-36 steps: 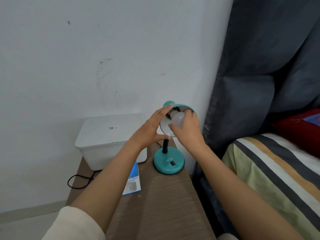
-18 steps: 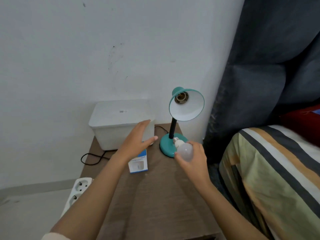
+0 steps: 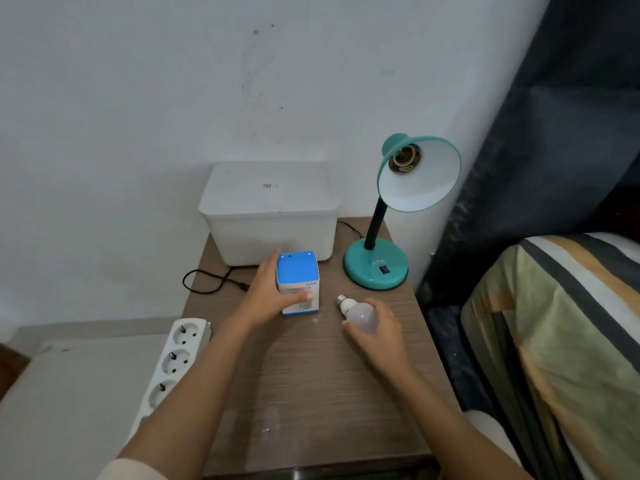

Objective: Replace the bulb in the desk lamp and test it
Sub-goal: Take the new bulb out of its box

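Note:
The teal desk lamp [image 3: 375, 268] stands at the back right of the wooden table [image 3: 311, 382]. Its shade tilts toward me and its socket [image 3: 404, 158] holds no bulb. My right hand [image 3: 379, 332] holds a white bulb [image 3: 360, 315] low over the table, with the screw base pointing toward the lamp. My left hand [image 3: 268, 296] grips a blue and white bulb box [image 3: 298, 282] standing on the table in front of the white container.
A white lidded container [image 3: 270, 209] sits against the wall behind the box. The lamp's black cord [image 3: 207, 282] loops off the table's left side. A white power strip [image 3: 171, 362] lies left of the table. A striped bed [image 3: 561, 334] and dark curtain [image 3: 554, 133] border the right.
My right hand took the bulb out of the lamp's socket and brought it down to the table. My left hand left the shade and closed on the bulb box.

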Tool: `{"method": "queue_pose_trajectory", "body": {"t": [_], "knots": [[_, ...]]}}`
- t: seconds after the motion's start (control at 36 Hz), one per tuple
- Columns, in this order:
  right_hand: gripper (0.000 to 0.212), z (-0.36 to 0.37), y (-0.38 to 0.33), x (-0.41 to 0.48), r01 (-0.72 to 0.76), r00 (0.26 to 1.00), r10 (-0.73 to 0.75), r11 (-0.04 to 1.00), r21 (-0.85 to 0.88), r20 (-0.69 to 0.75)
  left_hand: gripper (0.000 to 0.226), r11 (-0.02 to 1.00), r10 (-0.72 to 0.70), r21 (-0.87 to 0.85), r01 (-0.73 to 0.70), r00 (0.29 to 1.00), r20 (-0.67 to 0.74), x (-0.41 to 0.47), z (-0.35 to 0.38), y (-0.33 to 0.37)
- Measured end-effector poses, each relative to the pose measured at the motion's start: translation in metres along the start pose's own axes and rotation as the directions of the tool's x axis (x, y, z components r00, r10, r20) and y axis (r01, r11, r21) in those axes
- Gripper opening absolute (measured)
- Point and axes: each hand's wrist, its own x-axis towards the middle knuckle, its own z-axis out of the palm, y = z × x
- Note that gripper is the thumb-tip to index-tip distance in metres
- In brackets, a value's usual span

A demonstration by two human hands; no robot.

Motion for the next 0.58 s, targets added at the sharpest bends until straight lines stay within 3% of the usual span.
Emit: {"method": "queue_pose_trajectory", "body": {"t": [0.22, 0.39, 0.5, 0.58], "knots": [[0.069, 0.0, -0.004, 0.007, 0.055, 0.996, -0.053, 0.998, -0.027, 0.071, 0.107, 0.996, -0.022, -0.088, 0.022, 1.0, 0.002, 0.007, 0.001, -0.006], [0.043, -0.01, -0.045, 0.035, 0.369, 0.929, -0.37, 0.924, -0.101, 0.014, 0.107, 0.993, -0.019, -0.12, 0.019, 1.0, 0.007, 0.007, 0.0, -0.014], [0.027, -0.005, -0.087, 0.055, 0.576, 0.815, -0.534, 0.785, -0.226, 0.223, 0.106, 0.994, 0.012, -0.11, -0.009, 1.0, 0.025, 0.004, -0.002, -0.019], [0.033, 0.007, -0.101, 0.063, 0.661, 0.74, -0.506, 0.668, -0.342, 0.443, 0.105, 0.995, 0.028, -0.092, -0.024, 0.999, 0.04, 0.002, -0.004, -0.019]]}}
